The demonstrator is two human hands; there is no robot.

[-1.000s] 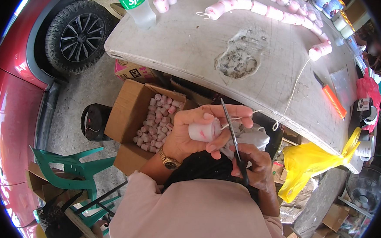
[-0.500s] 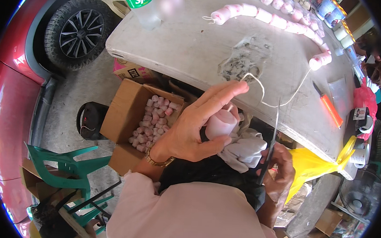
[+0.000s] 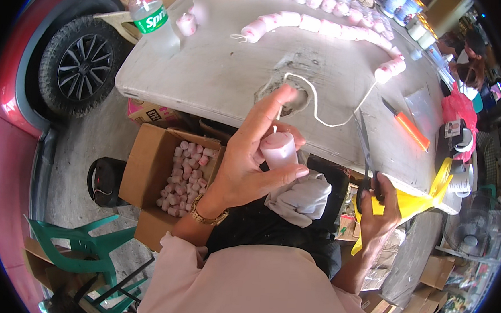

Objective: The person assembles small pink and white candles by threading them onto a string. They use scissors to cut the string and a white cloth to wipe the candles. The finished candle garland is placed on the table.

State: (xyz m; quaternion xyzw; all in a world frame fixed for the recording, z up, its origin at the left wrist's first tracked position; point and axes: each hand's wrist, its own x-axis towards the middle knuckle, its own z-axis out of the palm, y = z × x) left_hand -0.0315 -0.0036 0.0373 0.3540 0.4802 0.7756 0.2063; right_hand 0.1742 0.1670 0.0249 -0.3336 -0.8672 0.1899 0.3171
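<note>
My left hand [image 3: 239, 170] grips a smooth pink-and-white cylinder [image 3: 279, 152] between thumb and fingers. A short wick-like stub sticks up from its top. Close to the raised fingertip, a white cord [image 3: 315, 106] loops over the table. It runs right to the end of a curved row of strung cylinders [image 3: 330, 29]. My right hand [image 3: 382, 210] holds dark-handled scissors [image 3: 367, 152] upright near the table's front edge, the blades pointing away from me and slightly apart. Under the left hand a crumpled pale cloth [image 3: 302, 200] rests on my lap.
The pale worktable [image 3: 205, 56] bears a plastic bottle [image 3: 151, 21] and an orange-handled cutter knife [image 3: 411, 132]. An open carton [image 3: 147, 161] of small cylinders stands left of my lap. A yellow bag [image 3: 420, 190] hangs at right. A green chair [image 3: 84, 241] and red car [image 3: 16, 142] are left.
My right hand has lifted the scissors up and right, away from my lap. The left hand and cylinder have shifted slightly left in view, with the cylinder more exposed. The whole view has shifted too.
</note>
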